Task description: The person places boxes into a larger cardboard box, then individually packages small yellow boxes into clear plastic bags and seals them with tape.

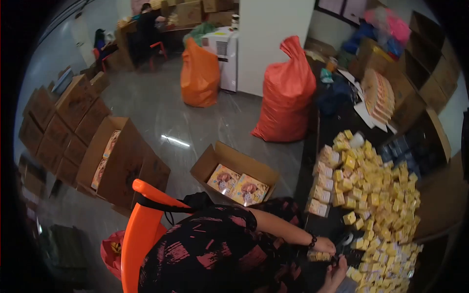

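Observation:
My left hand (pixel 323 245), with a dark beaded bracelet at the wrist, has its fingers closed over a short row of small boxes (pixel 318 256) on the dark table (pixel 328 229). My right hand (pixel 335 276) is close beside it, fingers bent together; what they pinch is too dark and small to make out. Just past the hands lies a pale ring-shaped thing (pixel 347 239). A large heap of small yellow boxes (pixel 376 195) covers the table beyond, and several bundled packs (pixel 321 194) line its near edge.
An open carton (pixel 271 183) with printed packs stands on the floor beside the table. A red sack (pixel 286 97) and an orange sack (pixel 199 75) stand farther off. Cartons (pixel 63 127) are stacked at left. An orange chair (pixel 141 229) is at my back. Two people sit at the back.

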Demonstrator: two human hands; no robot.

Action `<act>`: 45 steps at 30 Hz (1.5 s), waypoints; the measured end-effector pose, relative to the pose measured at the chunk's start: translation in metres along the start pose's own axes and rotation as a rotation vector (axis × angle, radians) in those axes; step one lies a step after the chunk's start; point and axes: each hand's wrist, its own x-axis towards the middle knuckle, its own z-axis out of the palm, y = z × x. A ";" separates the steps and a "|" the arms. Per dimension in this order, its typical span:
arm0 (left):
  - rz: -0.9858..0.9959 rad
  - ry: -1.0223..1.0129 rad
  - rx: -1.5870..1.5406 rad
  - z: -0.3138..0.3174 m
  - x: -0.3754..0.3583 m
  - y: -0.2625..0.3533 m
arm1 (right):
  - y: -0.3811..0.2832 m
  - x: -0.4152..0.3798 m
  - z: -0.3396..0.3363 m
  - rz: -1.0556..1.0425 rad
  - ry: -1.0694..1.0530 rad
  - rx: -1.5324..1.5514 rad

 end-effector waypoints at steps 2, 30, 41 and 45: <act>0.046 0.044 0.087 0.000 -0.006 0.002 | 0.012 -0.004 -0.006 -0.151 0.084 0.010; -0.451 0.153 -1.198 0.007 -0.069 0.078 | 0.059 -0.070 0.034 -0.650 -0.064 -0.622; 0.431 1.010 0.874 -0.232 -0.056 0.160 | 0.069 -0.057 0.023 -0.742 -0.007 -0.893; 0.058 0.694 1.369 -0.288 -0.036 0.155 | 0.073 -0.056 0.025 -0.705 -0.020 -0.927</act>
